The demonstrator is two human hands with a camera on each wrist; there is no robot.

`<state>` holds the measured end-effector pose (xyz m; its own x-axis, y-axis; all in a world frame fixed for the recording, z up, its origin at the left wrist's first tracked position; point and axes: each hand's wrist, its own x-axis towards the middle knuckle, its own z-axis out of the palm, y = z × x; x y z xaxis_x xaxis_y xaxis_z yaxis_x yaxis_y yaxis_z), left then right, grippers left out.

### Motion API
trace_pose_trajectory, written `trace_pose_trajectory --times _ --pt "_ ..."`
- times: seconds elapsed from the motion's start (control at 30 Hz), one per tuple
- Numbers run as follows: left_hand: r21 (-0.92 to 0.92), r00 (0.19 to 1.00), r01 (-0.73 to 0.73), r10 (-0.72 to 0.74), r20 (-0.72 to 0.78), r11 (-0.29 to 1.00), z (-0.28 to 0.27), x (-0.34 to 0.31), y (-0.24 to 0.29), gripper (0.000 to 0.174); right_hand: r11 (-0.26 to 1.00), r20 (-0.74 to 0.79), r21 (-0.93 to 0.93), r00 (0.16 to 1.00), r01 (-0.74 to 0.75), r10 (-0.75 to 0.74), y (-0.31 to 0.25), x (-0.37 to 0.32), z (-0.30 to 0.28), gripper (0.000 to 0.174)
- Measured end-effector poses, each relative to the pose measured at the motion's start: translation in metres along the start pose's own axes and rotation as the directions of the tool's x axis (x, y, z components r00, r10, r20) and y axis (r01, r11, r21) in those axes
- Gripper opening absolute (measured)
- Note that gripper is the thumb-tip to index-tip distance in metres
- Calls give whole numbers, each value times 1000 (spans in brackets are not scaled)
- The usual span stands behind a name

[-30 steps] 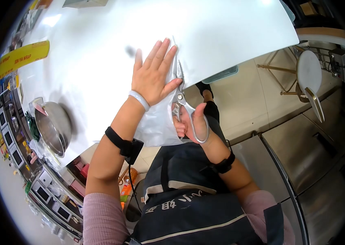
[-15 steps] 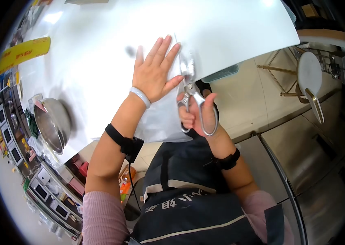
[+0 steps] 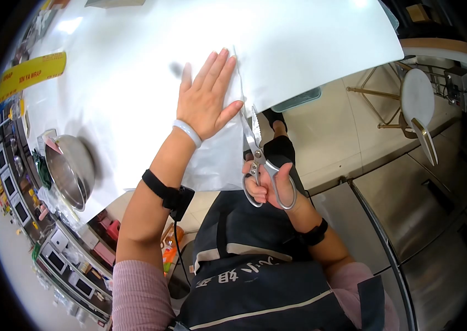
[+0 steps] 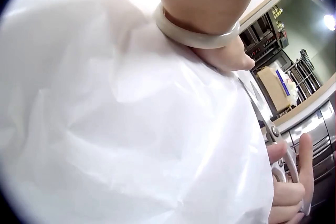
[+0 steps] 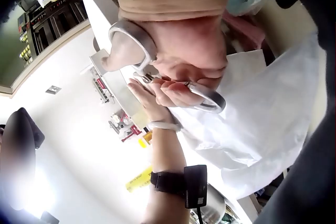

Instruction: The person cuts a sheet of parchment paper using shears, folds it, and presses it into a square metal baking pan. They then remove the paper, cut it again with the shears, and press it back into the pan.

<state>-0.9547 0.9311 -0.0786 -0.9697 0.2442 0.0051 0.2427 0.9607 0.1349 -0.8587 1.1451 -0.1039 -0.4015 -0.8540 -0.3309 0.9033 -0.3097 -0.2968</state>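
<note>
We press our left hand, fingers straight and flat, on the white bag. The bag lies on the bench and hangs over its near edge. At the bag's right edge our right hand grips the scissors through their loops, blades slightly parted along that edge. Far left of the bag, a yellow box reads "WRAP". A steel bowl sits left of the bag.

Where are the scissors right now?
In the head view the scissors are in the right hand, blades pointing up beside the white plastic bag that the left hand presses flat.
</note>
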Motion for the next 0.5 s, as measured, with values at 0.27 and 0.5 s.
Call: trace_pose_trajectory --times 0.27,0.5 --pt "-22 1000 12 -11 17 1000 0 0 1 69 997 -60 -65 997 -42 38 2 -17 -5 98" --pt "-10 1000 4 -4 -2 1000 1 -1 -1 71 995 85 -91 996 40 -33 1 -1 -13 90"
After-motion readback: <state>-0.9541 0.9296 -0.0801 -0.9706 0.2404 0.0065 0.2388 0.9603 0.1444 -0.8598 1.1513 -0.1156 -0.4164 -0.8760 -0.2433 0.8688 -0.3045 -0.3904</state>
